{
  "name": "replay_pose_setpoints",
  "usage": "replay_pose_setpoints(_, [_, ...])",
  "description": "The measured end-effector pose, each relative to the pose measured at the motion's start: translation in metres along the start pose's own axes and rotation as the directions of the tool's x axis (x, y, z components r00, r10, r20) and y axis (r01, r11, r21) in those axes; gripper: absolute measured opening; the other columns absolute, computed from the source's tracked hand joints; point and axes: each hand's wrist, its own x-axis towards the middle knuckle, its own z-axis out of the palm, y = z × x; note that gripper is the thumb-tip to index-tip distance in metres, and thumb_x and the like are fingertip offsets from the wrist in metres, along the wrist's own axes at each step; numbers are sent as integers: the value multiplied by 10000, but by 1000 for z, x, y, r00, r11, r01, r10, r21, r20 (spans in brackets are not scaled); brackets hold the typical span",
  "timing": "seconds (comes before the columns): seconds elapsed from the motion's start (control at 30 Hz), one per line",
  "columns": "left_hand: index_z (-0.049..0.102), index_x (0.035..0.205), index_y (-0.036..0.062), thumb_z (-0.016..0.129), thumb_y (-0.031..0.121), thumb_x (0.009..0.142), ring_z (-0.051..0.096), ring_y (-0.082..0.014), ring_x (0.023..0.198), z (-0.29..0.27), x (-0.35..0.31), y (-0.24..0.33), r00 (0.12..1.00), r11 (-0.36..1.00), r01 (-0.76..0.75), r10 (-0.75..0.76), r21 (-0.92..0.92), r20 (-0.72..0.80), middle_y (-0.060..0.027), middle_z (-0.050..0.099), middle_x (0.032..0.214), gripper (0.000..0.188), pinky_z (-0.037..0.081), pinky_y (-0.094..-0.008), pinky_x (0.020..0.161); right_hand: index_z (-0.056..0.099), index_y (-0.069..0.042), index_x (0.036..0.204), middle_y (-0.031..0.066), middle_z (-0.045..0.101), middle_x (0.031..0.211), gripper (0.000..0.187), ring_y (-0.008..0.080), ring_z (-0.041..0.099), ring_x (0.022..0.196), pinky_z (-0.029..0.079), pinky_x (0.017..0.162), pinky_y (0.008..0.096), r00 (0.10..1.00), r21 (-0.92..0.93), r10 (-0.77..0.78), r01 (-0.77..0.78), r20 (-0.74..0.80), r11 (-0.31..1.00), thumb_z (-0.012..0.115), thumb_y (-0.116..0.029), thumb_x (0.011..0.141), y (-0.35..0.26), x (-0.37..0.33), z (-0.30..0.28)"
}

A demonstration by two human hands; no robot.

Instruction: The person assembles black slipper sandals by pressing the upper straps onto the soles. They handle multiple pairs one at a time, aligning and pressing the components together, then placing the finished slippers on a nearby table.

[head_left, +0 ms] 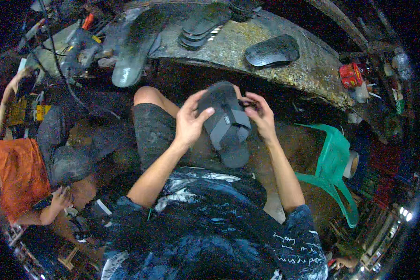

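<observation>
The left hand [190, 120] grasps a dark sandal [226, 128] with a grey strap, fingers along its edge and thumb over the upper side. The sandal is held in the air above the person's lap, tilted, between the two hands. The right hand [262, 119] is at the sandal's other side with fingers bent; motion blur obscures its fingertips and a small dark shape beside them, so whether it grips anything cannot be told. The sandal's underside is hidden, as are most of the fingers of the left hand behind it.

Pale handwriting-like lettering runs across one sleeve of the person's dark patterned shirt [205, 238], partly lost in folds. A small light tag [227, 120] sits on the strap, too small to read.

Beyond the knees, a worn counter [228, 53] bears a single black sole [273, 51], a stack of soles [198, 32] and a long dark sole [128, 70] jutting past the edge. Near its right end stands a red tub [350, 75] with printed marks; its contents are hard to make out. A green plastic chair [333, 154] partly covers a pale round object [353, 164]. At left, a co-worker in orange [23, 179] is cut off by the dark rim.
</observation>
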Motion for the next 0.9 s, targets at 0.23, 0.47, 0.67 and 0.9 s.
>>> replay_pose_setpoints(0.23, [253, 1495, 160, 722, 97, 950, 494, -287, 1358, -25, -62, 60, 982, 878, 22, -109, -479, -157, -100, 462, 1464, 722, 439, -500, 1131, 464, -82, 1531, 235, 571, 1477, 951, 468, 531, 1365, 455, 1021, 753, 849, 841, 200, -520, 490, 147, 323, -830, 962, -50, -46, 31])
replay_pose_setpoints(0.47, [354, 1585, -22, 235, 943, 878, 413, -379, 1488, -94, -105, 72, 697, 196, 710, -334, -677, 634, -226, 421, 1613, 1203, 258, -508, 1269, 442, -8, 1512, 273, 559, 1458, 956, 510, 567, 1303, 513, 860, 792, 577, 580, 69, -814, 814, -39, 475, -767, 931, -50, -62, 42])
replay_pose_setpoints(0.67, [477, 1470, -96, 624, 609, 829, 554, -364, 1359, -87, -141, 101, 581, 415, 813, -606, -408, 543, -271, 567, 1453, 964, 381, -489, 1185, 554, 103, 1330, 246, 654, 1289, 913, 346, 659, 1159, 493, 1038, 425, 466, 330, 255, -838, 847, 434, 574, -651, 814, -80, -73, 52])
replay_pose_setpoints(0.9, [659, 1258, -71, 655, 415, 873, 635, -254, 1183, -48, -128, 103, 885, 903, 393, -320, -173, 338, -163, 677, 1264, 620, 457, -375, 1051, 676, 106, 1138, 234, 709, 1128, 817, 311, 678, 1024, 499, 942, 384, 724, 348, 382, -639, 574, 686, 484, -607, 789, -110, -83, 68])
